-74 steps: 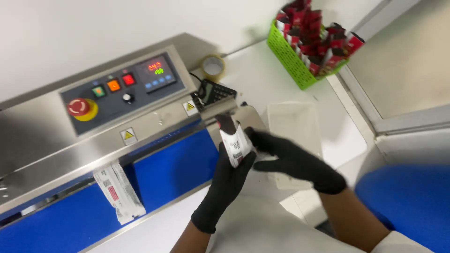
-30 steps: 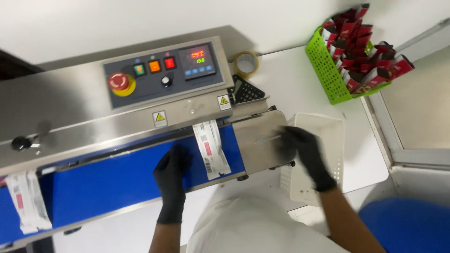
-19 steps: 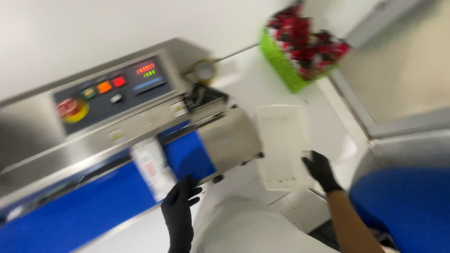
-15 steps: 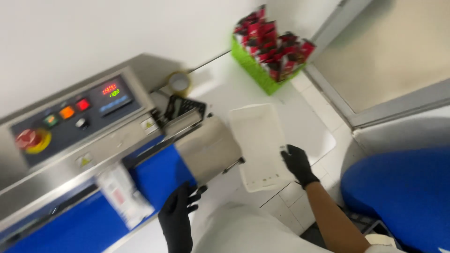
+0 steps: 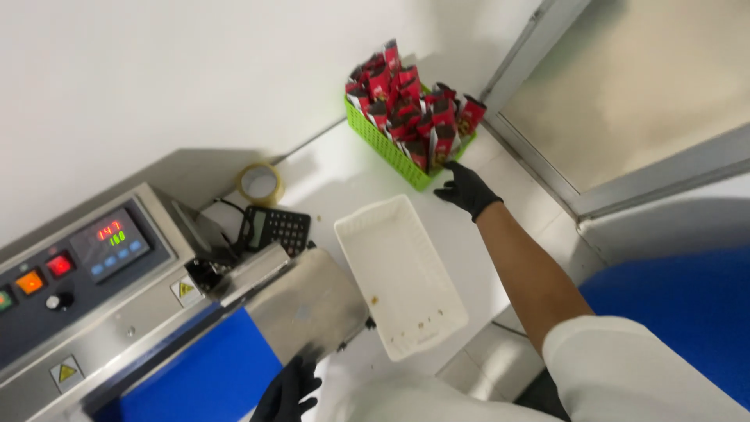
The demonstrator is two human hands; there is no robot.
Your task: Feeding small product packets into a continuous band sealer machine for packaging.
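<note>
My right hand [image 5: 465,187], in a black glove, reaches out to the near corner of a green basket [image 5: 387,147] packed with several upright red and dark pouches [image 5: 406,101]. Its fingers touch the basket's front edge and hold nothing. My left hand [image 5: 287,391], also gloved, hangs low at the bottom edge, fingers apart and empty, beside the steel infeed plate [image 5: 308,301] of a sealing machine. The machine's blue belt [image 5: 207,375] carries nothing in view.
A white tray [image 5: 359,227] with a few crumbs lies between the machine and the basket. A black calculator [image 5: 280,228] and a tape roll [image 5: 260,184] sit behind it. The control panel [image 5: 74,258] is at left. A blue surface [image 5: 680,312] is at right.
My left hand let go of the white pouch on the belt and dropped back. My right hand moved from the tray out to the green basket. My view swung right, so the pouch left the frame.
</note>
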